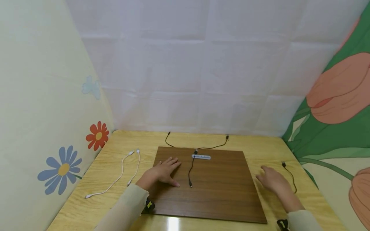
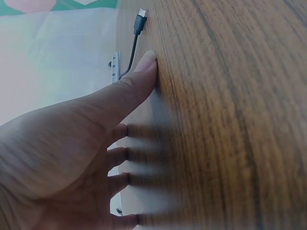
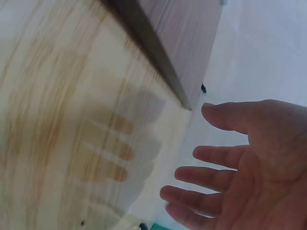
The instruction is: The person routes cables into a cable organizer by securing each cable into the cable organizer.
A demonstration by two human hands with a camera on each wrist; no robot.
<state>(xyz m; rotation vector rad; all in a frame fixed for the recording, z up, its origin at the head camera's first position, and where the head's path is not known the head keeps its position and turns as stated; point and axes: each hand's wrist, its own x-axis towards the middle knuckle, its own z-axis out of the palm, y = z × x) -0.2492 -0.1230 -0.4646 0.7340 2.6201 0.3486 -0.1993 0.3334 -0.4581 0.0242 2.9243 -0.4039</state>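
My left hand (image 1: 164, 171) rests with spread fingers on the left part of a dark brown wooden board (image 1: 219, 189). In the left wrist view its thumb and fingertips touch the board's surface. A short black USB cable (image 1: 189, 173) lies on the board to the right of that hand, its upper plug over a small grey-white strip with holes (image 1: 201, 157). My right hand (image 1: 273, 180) is held above the table just right of the board, holding nothing. Its fingers are extended and apart in the right wrist view. Another black cable (image 1: 291, 175) lies to its right.
Two white USB cables (image 1: 122, 166) lie on the yellow wood-grain table (image 1: 95, 179) left of the board. Behind the board runs a black cable (image 1: 215, 147), its middle hidden by the board's far edge. A white sheet (image 1: 185, 80) closes off the back, with patterned panels on both sides.
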